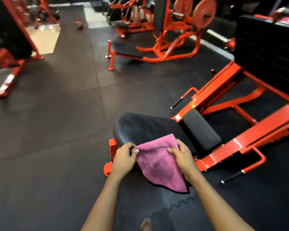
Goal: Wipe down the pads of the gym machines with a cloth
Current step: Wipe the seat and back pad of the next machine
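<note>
The dark rubber floor (57, 130) bears a red machine (220, 84) whose frame runs from lower centre up to the right. Its black pad (140, 129) lies low along that line, with a smaller pad (200, 129) just beside it. More red machines (165, 47) stand well apart behind. A pink cloth (158, 162) hangs before the pad's near end, its long axis toward the viewer. With both arms stretched forward, the left hand (123, 157) and right hand (182, 155) pinch its upper edge.

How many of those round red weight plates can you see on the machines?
2, both on the far red machine: the right plate and the left plate beside it, cut by the picture's top edge. Others may hide behind them.
</note>
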Demonstrator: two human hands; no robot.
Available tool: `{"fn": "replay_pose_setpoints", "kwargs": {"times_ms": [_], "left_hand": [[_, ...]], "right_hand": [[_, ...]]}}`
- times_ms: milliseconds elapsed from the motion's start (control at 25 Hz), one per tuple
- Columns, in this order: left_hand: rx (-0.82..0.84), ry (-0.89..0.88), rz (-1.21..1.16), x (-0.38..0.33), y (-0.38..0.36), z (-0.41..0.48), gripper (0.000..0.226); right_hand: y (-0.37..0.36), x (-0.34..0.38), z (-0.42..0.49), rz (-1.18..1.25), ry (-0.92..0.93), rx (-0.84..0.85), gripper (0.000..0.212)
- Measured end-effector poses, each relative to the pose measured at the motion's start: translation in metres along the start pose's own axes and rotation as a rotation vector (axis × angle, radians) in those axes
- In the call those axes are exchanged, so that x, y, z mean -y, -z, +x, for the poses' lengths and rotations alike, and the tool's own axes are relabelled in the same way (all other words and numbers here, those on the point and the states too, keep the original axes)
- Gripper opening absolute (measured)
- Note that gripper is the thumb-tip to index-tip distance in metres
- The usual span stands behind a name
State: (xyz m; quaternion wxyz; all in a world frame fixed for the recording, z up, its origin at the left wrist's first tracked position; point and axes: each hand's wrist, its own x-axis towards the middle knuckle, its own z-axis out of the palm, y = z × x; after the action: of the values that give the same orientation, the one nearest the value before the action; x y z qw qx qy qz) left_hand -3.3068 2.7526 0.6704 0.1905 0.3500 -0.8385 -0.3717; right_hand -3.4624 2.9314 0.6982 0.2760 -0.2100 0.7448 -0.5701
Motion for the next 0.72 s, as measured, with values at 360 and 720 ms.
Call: {"fn": "replay_pose_setpoints", "kwargs": {"times_ms": [360, 720], "left_hand": [[-0.074, 0.25, -0.011, 0.031, -0.043, 0.057, 0.014], [-0.396, 0.535, -0.026, 0.032, -0.092, 0.062, 0.017]], "right_hand": [[-0.012, -0.013, 0.105, -0.08, -0.068, 0.227, 0.018], [0.005, -0.041, 0.209, -0.116, -0.073, 0.347, 0.019]]}}
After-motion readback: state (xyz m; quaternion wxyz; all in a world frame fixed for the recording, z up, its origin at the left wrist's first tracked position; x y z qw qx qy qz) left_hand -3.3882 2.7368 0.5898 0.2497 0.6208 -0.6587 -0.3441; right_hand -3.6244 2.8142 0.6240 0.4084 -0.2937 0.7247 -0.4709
